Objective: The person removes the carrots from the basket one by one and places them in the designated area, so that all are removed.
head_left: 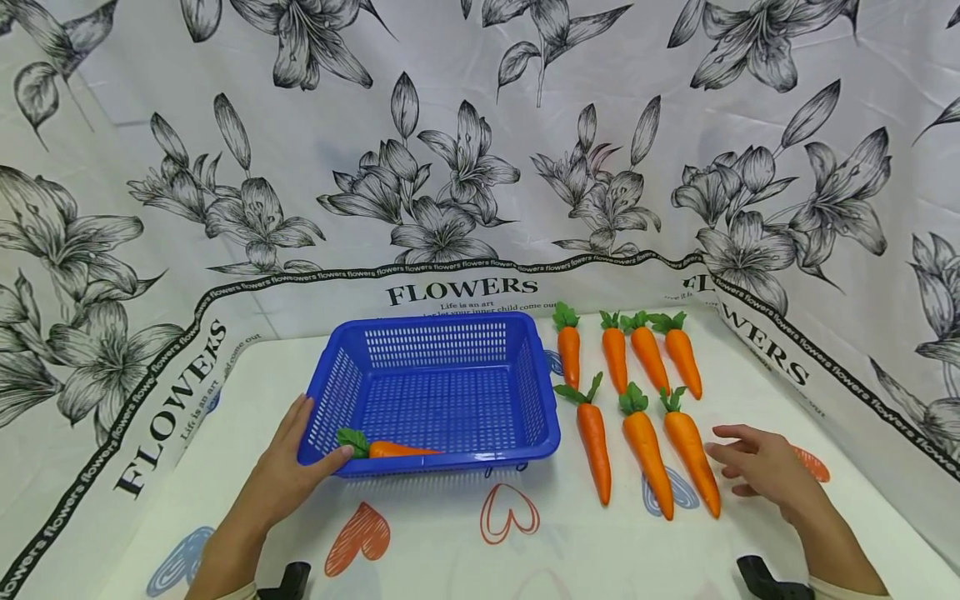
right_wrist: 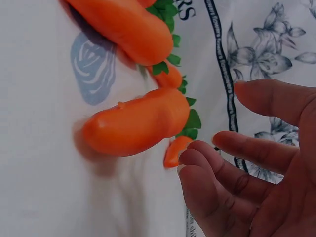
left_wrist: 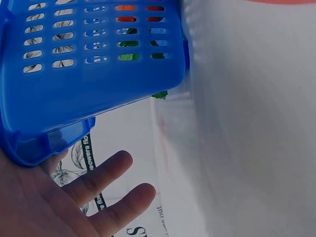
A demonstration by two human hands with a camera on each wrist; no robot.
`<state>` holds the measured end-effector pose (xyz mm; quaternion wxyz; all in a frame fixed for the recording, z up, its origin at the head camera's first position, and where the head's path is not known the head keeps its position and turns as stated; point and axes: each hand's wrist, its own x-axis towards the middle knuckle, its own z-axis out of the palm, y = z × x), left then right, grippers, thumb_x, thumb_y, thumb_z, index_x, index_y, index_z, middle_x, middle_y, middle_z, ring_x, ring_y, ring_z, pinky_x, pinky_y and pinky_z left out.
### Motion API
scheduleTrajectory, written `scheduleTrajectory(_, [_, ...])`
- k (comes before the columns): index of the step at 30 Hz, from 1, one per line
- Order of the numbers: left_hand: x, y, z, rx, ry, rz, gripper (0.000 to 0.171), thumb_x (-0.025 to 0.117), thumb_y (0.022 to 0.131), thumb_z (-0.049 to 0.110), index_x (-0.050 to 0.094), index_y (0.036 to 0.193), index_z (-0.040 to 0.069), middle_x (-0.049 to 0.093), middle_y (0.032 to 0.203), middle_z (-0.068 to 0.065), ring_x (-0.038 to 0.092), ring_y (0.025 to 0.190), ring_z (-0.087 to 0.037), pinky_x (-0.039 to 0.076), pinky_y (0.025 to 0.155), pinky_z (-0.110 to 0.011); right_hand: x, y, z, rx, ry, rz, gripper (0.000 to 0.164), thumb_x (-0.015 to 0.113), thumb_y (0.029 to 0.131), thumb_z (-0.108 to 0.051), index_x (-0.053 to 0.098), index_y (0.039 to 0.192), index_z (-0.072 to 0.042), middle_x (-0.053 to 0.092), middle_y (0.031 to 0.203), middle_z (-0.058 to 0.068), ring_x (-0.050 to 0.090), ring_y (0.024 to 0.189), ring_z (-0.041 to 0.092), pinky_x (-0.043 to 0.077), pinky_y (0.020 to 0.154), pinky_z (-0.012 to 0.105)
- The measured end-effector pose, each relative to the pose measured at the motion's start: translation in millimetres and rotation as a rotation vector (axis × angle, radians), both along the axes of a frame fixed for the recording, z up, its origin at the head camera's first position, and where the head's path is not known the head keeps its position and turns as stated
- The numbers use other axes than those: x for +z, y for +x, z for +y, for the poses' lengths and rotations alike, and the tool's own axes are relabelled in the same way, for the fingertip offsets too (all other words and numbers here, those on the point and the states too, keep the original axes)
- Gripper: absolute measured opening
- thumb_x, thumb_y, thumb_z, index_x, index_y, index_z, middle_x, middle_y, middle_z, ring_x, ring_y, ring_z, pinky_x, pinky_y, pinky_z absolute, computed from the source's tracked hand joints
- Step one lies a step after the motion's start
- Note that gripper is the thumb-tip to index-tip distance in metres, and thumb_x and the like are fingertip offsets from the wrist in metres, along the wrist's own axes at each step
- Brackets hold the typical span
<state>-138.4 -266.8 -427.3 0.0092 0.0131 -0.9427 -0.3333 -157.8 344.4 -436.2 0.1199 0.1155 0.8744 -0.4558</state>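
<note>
A blue plastic basket (head_left: 442, 461) with slotted walls stands on the table's left half. My left hand (head_left: 288, 467) holds its front left corner, thumb over the rim and fingers along the outer side; in the left wrist view two fingers (left_wrist: 101, 177) stretch out below the rim. One carrot (head_left: 397, 449) with a green top lies inside against the front wall. My right hand (head_left: 761, 467) hovers at the right end of the front row, fingers loosely bent and holding nothing, beside the nearest carrot (head_left: 692, 454). That carrot (right_wrist: 138, 123) shows apart from the fingers in the right wrist view.
Two more carrots, one in the middle (head_left: 647, 458) and one at the left (head_left: 595, 450), lie in the front row. Several others, among them a carrot (head_left: 681, 362) at the right, form a back row. A flower-printed curtain (head_left: 600, 58) encloses the table (head_left: 435, 558).
</note>
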Motion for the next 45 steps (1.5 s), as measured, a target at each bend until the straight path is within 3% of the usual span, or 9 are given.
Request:
scheduleTrajectory(9, [0.6, 0.5, -0.4, -0.003, 0.006, 0.005, 0.104, 0.063, 0.086, 0.057, -0.001, 0.156, 0.014, -0.006, 0.16, -0.014, 0.012, 0.136, -0.055, 0.017, 0.098, -0.076, 18.5, 6.3, -4.9, 0.033, 0.014, 0.076, 0.082, 0.067, 0.088, -0.049, 0.039, 0.142, 0.006, 0.062, 0.11, 0.018, 0.063, 0.087, 0.029, 0.058, 0.066, 0.035])
scheduleTrajectory(18, [-1.4, 0.7, -0.4, -0.006, 0.002, 0.005, 0.104, 0.063, 0.087, 0.055, -0.002, 0.156, 0.013, -0.006, 0.16, -0.014, 0.011, 0.137, -0.054, 0.017, 0.098, -0.076, 41.9, 15.4, -18.4, 0.061, -0.013, 0.166, 0.074, 0.066, 0.091, -0.043, 0.04, 0.142, 0.003, 0.062, 0.111, 0.022, 0.064, 0.085, 0.029, 0.058, 0.065, 0.037])
scheduleTrajectory(25, [-2.8, 0.2, -1.2, -0.004, 0.002, 0.009, 0.104, 0.064, 0.086, 0.055, -0.002, 0.156, 0.014, -0.006, 0.16, -0.015, 0.01, 0.137, -0.054, 0.017, 0.098, -0.076, 62.3, 17.3, -30.8, 0.107, -0.084, 0.305, 0.061, 0.066, 0.093, -0.033, 0.045, 0.139, 0.002, 0.062, 0.105, 0.017, 0.065, 0.082, 0.021, 0.058, 0.063, 0.04])
scheduleTrajectory(36, [-1.8, 0.6, -2.4, -0.004, 0.001, 0.012, 0.106, 0.063, 0.086, 0.058, -0.003, 0.156, 0.013, -0.006, 0.16, -0.014, 0.011, 0.137, -0.054, 0.017, 0.098, -0.075, 88.7, 21.1, -61.2, 0.233, -0.15, 0.479, 0.041, 0.064, 0.095, -0.015, 0.054, 0.132, 0.0, 0.06, 0.104, 0.017, 0.066, 0.084, 0.025, 0.058, 0.061, 0.04])
scheduleTrajectory(45, [-1.9, 0.0, -1.6, 0.011, 0.005, -0.003, 0.105, 0.063, 0.086, 0.058, -0.002, 0.156, 0.013, -0.006, 0.16, -0.014, 0.011, 0.138, -0.052, 0.017, 0.099, -0.075, 113.2, 13.0, -95.8, 0.418, -0.267, 0.557, 0.039, 0.061, 0.094, -0.002, 0.054, 0.132, 0.0, 0.062, 0.102, 0.017, 0.064, 0.081, 0.025, 0.057, 0.061, 0.038])
